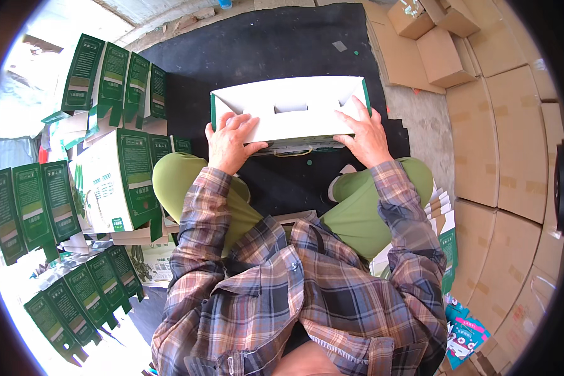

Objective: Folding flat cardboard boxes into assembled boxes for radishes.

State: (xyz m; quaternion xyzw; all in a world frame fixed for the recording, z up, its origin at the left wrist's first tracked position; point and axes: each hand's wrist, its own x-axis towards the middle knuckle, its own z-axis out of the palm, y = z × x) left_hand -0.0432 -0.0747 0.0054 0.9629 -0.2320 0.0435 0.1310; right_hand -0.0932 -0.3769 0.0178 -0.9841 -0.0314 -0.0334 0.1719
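A white and green cardboard carton (288, 128) stands between my knees, its white inside facing up. A slot shows in its inner white panel, and a yellowish cord handle (292, 152) hangs on the side toward me. My left hand (230, 143) grips the near left corner, fingers over the white edge and thumb along the near side. At the near right corner my right hand (366, 136) holds the carton too, its fingers spread over the edge and its thumb on the near side. The carton's underside is hidden.
Flattened or part-folded green and white cartons (100, 182) are stacked in rows at my left. Tall brown cardboard boxes (470, 144) line the right side, with opened brown boxes (442, 53) at the far right. A black mat (257, 50) covers the floor ahead. Colourful packets (464, 335) lie at lower right.
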